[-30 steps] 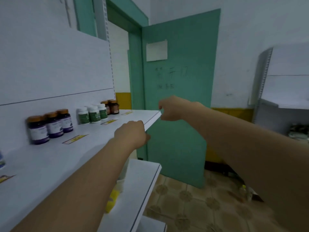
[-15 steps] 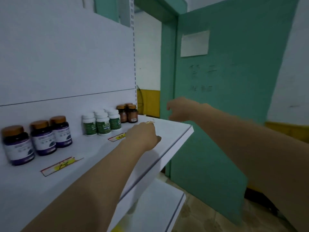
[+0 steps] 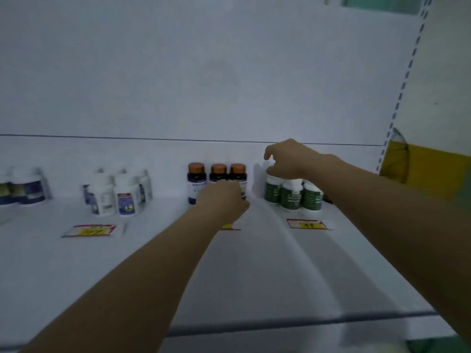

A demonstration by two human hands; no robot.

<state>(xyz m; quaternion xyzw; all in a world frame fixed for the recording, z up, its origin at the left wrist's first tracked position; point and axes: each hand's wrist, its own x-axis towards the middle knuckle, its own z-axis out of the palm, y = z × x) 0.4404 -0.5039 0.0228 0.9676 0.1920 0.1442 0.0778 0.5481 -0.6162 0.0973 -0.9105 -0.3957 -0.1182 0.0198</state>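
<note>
Three copper-capped bottles stand upright in a tight row at the back of the shelf. They are taken as the things in hand, together with the green-labelled bottles clustered just to their right. The left hand is held in front of the middle and right bottles of the trio. Its fingers are hidden behind the back of the hand, so it cannot be told whether a bottle is gripped. The right hand is poised over the white caps of the green-labelled group, with fingers loosely bent and thumb and forefinger apart. Nothing is seen to be held, and contact with the caps cannot be made out.

Each bottle is judged small, stiff and light, with a glossy label that may prove slippery. Whether the dark bodies are glass or plastic cannot be told, so they are best treated as breakable. Because the bottles are packed side by side, a sideways grasp is likely to knock a neighbour over. A hold is better taken from above, round the ribbed cap or the shoulder just beneath it, and the bottle lifted straight up. White bottles are ranged well to the left of the trio, and a price tag lies to its front right.
</note>
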